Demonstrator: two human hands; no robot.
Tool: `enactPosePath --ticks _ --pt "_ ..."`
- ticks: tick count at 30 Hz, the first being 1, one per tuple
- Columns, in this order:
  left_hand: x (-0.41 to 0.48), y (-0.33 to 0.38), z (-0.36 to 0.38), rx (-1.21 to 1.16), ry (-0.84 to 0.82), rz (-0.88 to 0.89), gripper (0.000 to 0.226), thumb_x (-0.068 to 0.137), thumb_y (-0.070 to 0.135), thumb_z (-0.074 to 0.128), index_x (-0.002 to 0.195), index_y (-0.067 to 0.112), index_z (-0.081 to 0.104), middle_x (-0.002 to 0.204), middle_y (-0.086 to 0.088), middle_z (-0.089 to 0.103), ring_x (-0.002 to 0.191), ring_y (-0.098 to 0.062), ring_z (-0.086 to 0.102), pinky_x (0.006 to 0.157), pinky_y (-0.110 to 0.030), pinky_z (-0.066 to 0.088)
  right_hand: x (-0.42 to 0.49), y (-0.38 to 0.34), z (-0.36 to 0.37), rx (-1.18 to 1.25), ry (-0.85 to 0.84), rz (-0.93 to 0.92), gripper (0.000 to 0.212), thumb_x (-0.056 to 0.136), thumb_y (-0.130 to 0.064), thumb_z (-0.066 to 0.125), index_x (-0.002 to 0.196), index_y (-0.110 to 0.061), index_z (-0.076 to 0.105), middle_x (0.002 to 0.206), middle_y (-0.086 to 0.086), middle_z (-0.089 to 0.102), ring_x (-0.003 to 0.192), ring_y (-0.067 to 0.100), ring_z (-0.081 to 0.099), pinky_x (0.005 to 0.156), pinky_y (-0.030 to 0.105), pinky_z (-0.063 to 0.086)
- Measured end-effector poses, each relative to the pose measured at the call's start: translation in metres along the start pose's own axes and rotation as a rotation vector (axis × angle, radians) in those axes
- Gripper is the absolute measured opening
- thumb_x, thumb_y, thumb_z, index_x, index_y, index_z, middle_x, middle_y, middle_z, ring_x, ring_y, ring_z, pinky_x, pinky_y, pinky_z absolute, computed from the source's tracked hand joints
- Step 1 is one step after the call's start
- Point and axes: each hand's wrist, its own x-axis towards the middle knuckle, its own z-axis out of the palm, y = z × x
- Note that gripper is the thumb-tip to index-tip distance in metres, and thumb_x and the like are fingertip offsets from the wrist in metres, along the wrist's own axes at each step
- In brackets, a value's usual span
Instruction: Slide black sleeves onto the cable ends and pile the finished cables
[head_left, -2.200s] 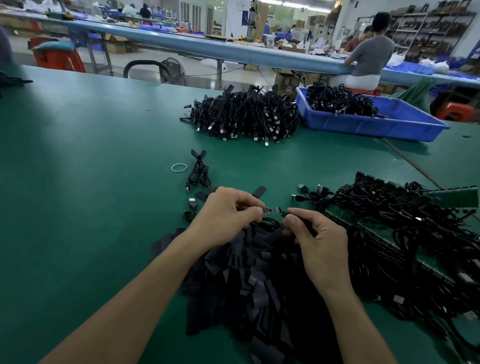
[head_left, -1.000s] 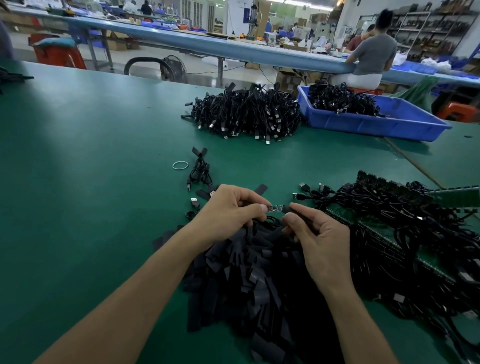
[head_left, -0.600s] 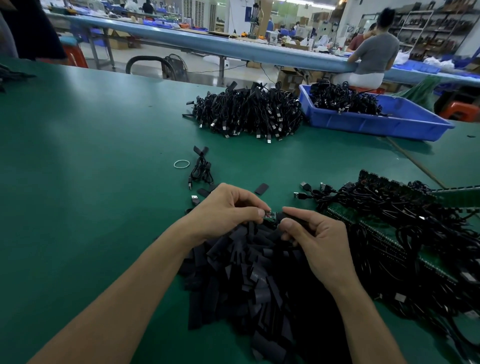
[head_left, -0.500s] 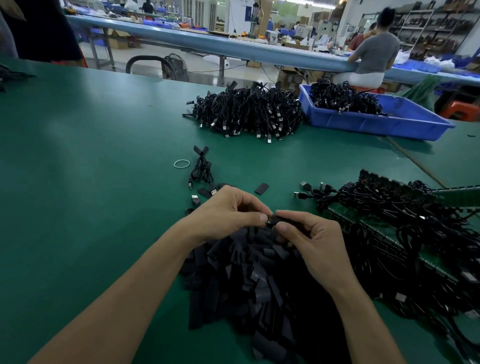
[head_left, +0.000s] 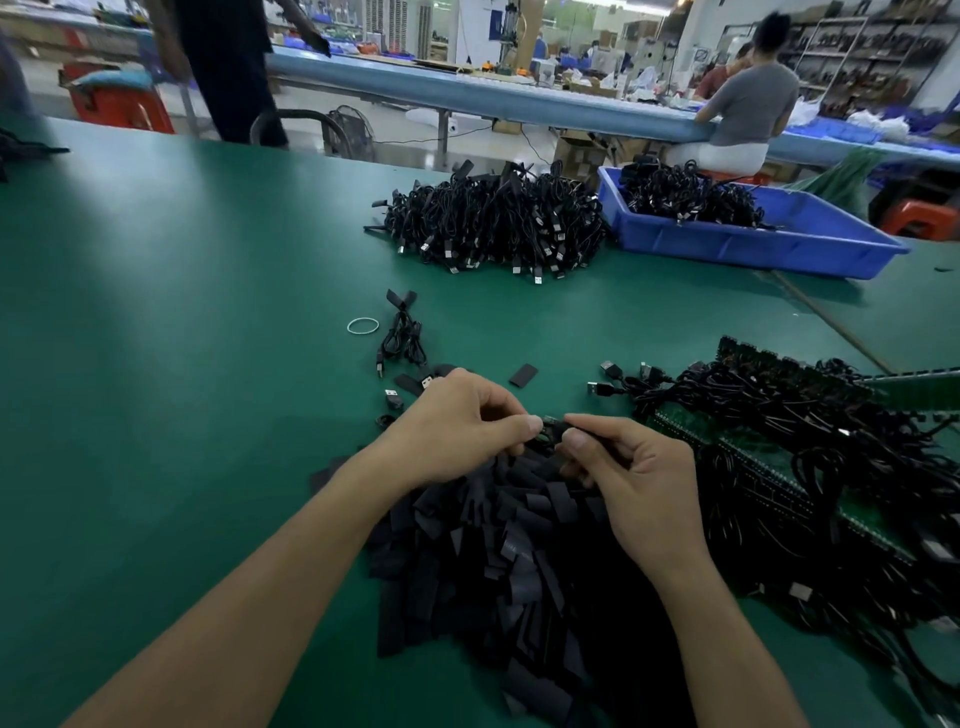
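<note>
Head view: just past the far edge of the sleeve heap (head_left: 498, 551), my left hand (head_left: 457, 426) and right hand (head_left: 639, 483) meet. Each has thumb and forefinger curled tight, pinching the cable end (head_left: 551, 425) between them. It is too dark there to tell which pinch has the sleeve. I'd hold the end straight, feed it squarely and push in short strokes so nothing buckles. The finished pile (head_left: 493, 218) lies well beyond the heap.

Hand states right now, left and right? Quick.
Left hand: closed, pinching the cable end.
Right hand: closed, pinching the black sleeve at that end.
</note>
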Motion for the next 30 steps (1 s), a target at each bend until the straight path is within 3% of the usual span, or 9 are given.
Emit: enactPosePath --ticks 3,10,20,26,30 --pt "0.0 0.0007 0.0003 -0.016 -0.015 0.021 0.024 0.094 0.029 0.068 0.08 0.011 0.077 0.075 -0.019 0.072 0.067 -0.043 0.062 0.064 -0.049 0.052 0.0002 -0.0008 -0.0011 0.014 -0.005 -0.009 0.025 0.089 -0.006 0.072 0.093 -0.03 0.074 0.076 -0.008 0.076 0.064 0.007 0.071 0.061 0.014 0.053" --pt "0.0002 -0.0024 -0.0031 -0.085 -0.05 0.019 0.021 0.091 0.026 0.072 0.071 0.021 0.077 0.066 0.005 0.072 0.057 -0.015 0.049 0.056 -0.027 0.038 0.0013 0.0004 -0.0002 0.069 -0.043 0.003 0.027 0.086 -0.01 0.074 0.096 -0.035 0.074 0.083 -0.007 0.078 0.073 0.01 0.074 0.068 0.016 0.055" --pt "0.0016 -0.0066 -0.0039 -0.095 -0.081 0.028 0.018 0.091 0.027 0.072 0.079 0.015 0.078 0.071 -0.005 0.073 0.056 -0.014 0.046 0.053 -0.026 0.035 0.0008 0.0035 -0.0005 0.038 -0.031 -0.023 0.025 0.089 -0.004 0.071 0.092 -0.029 0.075 0.075 -0.004 0.076 0.064 0.01 0.071 0.061 0.016 0.054" --pt "0.0015 -0.0065 -0.0014 -0.083 -0.116 0.037 0.018 0.092 0.024 0.07 0.077 0.015 0.078 0.067 0.003 0.072 0.05 -0.009 0.044 0.049 -0.019 0.034 -0.0005 0.0022 0.001 0.036 -0.072 -0.006 0.027 0.087 -0.009 0.074 0.096 -0.034 0.074 0.08 -0.002 0.077 0.072 0.017 0.073 0.072 0.027 0.06" --pt "0.0022 -0.0073 0.0004 -0.073 -0.111 0.038 0.018 0.093 0.023 0.068 0.08 0.015 0.078 0.071 0.002 0.075 0.055 -0.014 0.049 0.054 -0.026 0.039 0.0 0.0005 0.0034 0.011 0.039 -0.001 0.033 0.082 -0.011 0.08 0.106 -0.031 0.072 0.088 -0.013 0.076 0.08 0.006 0.073 0.073 0.016 0.056"
